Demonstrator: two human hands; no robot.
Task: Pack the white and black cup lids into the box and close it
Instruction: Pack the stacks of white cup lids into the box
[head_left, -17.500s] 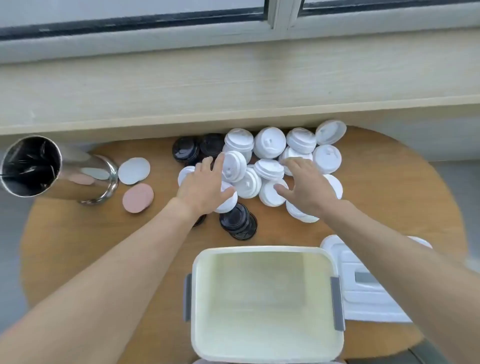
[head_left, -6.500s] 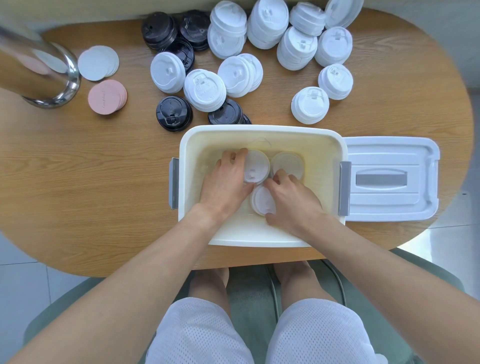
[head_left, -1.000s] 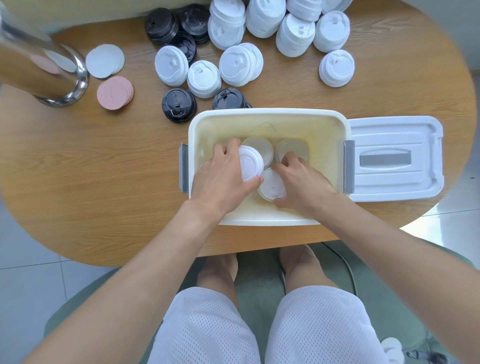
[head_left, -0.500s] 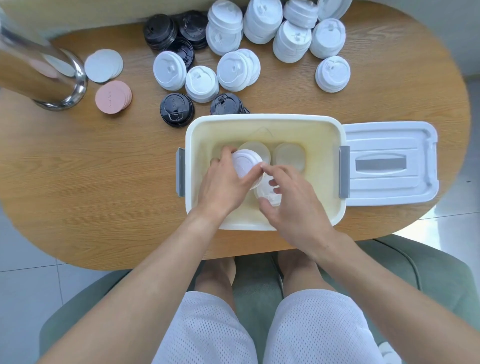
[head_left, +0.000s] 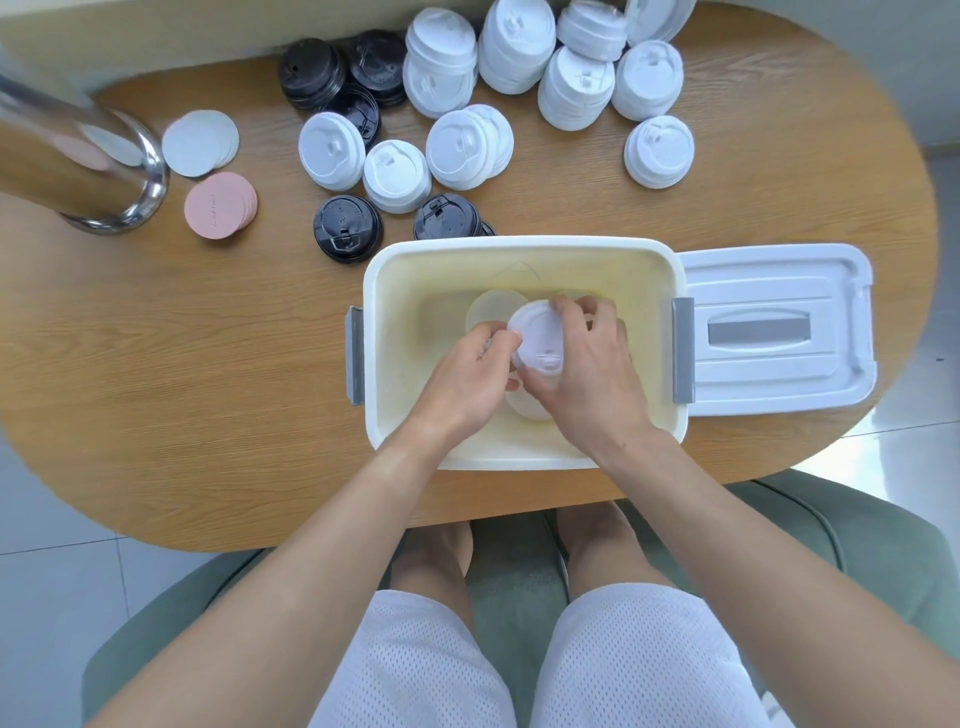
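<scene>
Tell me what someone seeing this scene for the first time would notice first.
Two bare hands meet inside the open cream plastic box at the table's near edge: the right hand grips a white round cup lid, the left hand pinching its edge. Beyond the box, stacks of white cup lids and black cup lids crowd the far side, and the box's white cover lies to its right.

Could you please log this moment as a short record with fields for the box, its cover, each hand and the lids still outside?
box: box open on the table, some white lids inside
cover: box cover lies flat just right of the box
right hand: right hand grips a white lid stack over the box
left hand: left hand pinches the same stack's left edge
outside: white lid piles and black lids behind the box
</scene>
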